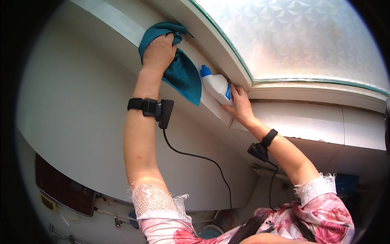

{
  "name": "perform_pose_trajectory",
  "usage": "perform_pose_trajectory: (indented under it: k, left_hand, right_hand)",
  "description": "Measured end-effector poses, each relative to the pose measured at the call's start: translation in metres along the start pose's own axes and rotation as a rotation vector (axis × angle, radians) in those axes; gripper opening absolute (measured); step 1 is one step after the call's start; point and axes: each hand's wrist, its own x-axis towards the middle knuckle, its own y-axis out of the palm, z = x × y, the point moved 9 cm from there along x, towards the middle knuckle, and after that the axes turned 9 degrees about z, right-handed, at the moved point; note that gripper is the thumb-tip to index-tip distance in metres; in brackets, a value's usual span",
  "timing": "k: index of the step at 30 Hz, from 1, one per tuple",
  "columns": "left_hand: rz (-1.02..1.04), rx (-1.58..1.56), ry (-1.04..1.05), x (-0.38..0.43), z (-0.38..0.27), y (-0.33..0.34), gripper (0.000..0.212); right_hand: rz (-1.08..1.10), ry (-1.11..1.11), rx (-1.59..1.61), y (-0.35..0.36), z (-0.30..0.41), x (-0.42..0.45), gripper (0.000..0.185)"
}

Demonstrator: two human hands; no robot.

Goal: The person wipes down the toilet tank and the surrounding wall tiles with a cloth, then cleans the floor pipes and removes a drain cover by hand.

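My left hand (159, 54) is closed on a teal cloth (184, 76) and presses it to the tiled window sill (122, 21). One corner of the cloth hangs over the sill's inner edge. Nearer the corner of the sill, my right hand (240, 103) grips the base of a white plastic bottle (215, 85). This bottle lies tilted, its blue cap (205, 70) pointing towards the cloth, and its label is partly covered by my fingers.
A frosted, patterned window pane (304, 39) rises beyond the frame (225, 45). Black straps with cabled devices (166, 113) sit on both forearms. Below are a dark red wall-mounted appliance (62, 186), pipe fittings (117, 221) and a bucket (210, 232).
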Motion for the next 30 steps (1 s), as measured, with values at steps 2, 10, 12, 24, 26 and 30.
perform_pose_trajectory:
  k: [2,10,12,24,26,30]
  left_hand:
    - [0.061,0.003,0.074,0.003,-0.001,0.001,0.023]
    - [-0.01,0.219,-0.305,0.068,0.099,-0.067,0.045]
    - [-0.179,0.301,-0.32,0.062,0.11,-0.095,0.046]
    - [-0.577,0.225,-0.305,0.007,0.06,-0.101,0.03]
    - [-0.725,-0.044,-0.287,0.009,0.065,-0.109,0.034]
    - [-0.599,-0.468,-0.278,0.064,0.078,-0.087,0.051]
  right_hand:
    - [-0.048,-0.012,-0.041,-0.002,0.011,-0.01,0.091]
    - [-0.12,-0.034,-0.016,-0.017,-0.01,-0.053,0.095]
    - [-0.106,-0.075,-0.015,-0.021,-0.006,-0.056,0.09]
    - [-0.105,-0.256,-0.007,-0.095,0.089,-0.04,0.059]
    - [-0.11,-0.293,-0.001,-0.095,0.108,-0.046,0.055]
    - [-0.105,-0.299,0.032,-0.105,0.14,-0.049,0.053]
